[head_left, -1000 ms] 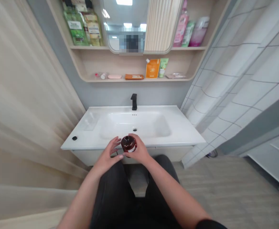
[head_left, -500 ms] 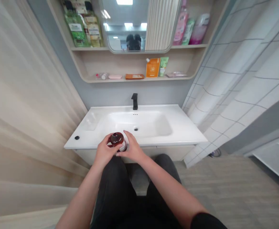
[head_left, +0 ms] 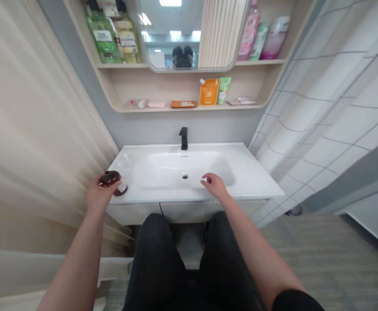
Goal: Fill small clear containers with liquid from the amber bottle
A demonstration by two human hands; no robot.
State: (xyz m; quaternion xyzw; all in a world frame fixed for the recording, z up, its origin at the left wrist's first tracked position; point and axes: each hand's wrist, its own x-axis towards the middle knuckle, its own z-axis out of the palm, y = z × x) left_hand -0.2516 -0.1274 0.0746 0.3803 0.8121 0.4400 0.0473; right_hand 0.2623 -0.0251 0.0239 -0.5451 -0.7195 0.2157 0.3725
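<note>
My left hand [head_left: 99, 193] is wrapped around a dark brown bottle [head_left: 111, 178] with a white label, at the left end of the white countertop [head_left: 260, 179]. A short neck shows on top of the bottle; I cannot tell whether its base touches the counter. Over the front right part of the sink basin [head_left: 163, 166] is my right hand [head_left: 215, 185], loosely curled, thumb and forefinger a little apart and nothing seen between them. The black faucet [head_left: 184, 138] stands behind the basin.
A shelf unit with a mirror [head_left: 172, 34] hangs above, holding green and yellow bottles [head_left: 106, 43], pink bottles, an orange pouch [head_left: 209, 92] and a green tube [head_left: 224, 90]. Curtains [head_left: 46, 142] border the left side, and a white gridded curtain [head_left: 321, 108] the right.
My left hand has carried the brown bottle left to the counter's end. My right hand has let go of it and moved right. The small black piece on the left counter is now hidden.
</note>
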